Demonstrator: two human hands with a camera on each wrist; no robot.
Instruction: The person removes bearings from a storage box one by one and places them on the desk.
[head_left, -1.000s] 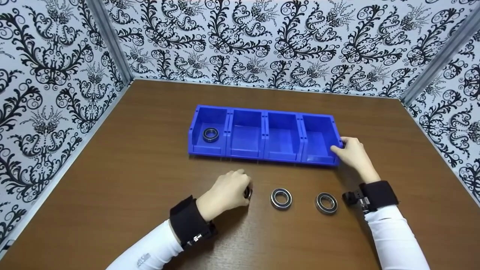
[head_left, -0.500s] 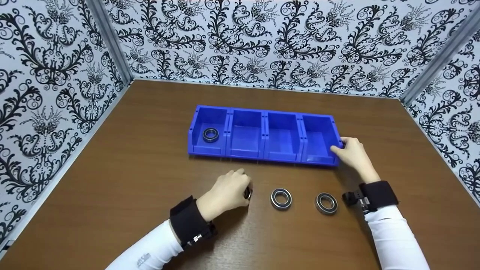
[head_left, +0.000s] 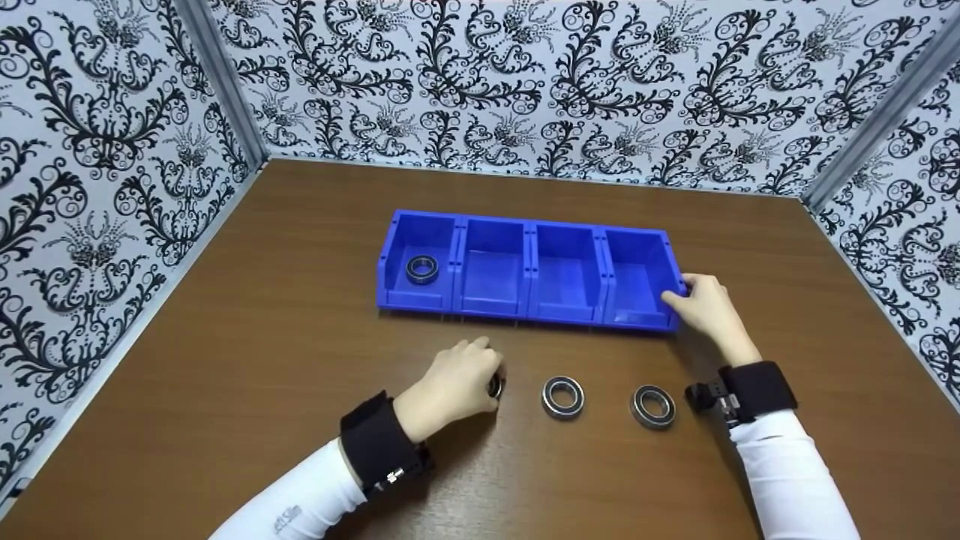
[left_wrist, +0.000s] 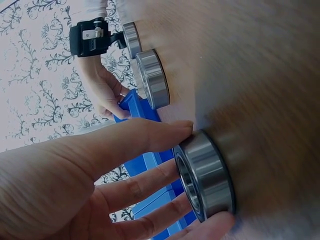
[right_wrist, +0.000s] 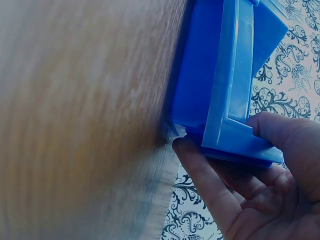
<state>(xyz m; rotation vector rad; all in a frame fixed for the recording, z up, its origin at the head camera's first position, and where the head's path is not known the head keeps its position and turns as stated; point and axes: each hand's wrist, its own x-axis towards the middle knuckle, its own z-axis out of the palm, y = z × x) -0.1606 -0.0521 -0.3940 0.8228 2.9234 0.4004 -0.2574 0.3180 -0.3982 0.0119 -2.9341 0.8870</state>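
Observation:
My left hand (head_left: 455,382) grips a steel ball bearing (left_wrist: 207,175) on the table, thumb on one side of its rim and fingers on the other; in the head view the hand covers most of it. My right hand (head_left: 703,311) holds the right end wall of a blue bin row (head_left: 491,307), thumb over the inner side and fingers outside, as the right wrist view shows. Another bearing (head_left: 422,270) lies flat in the leftmost compartment. Two more bearings lie on the table between my hands: one nearer the left hand (head_left: 562,397), the other bearing (head_left: 653,407) nearer the right wrist.
The brown wooden table (head_left: 300,247) is bordered by patterned panels (head_left: 525,90) at the back and sides, with grey metal posts at the corners. Three compartments right of the leftmost one hold nothing. Black straps with cameras sit on both wrists.

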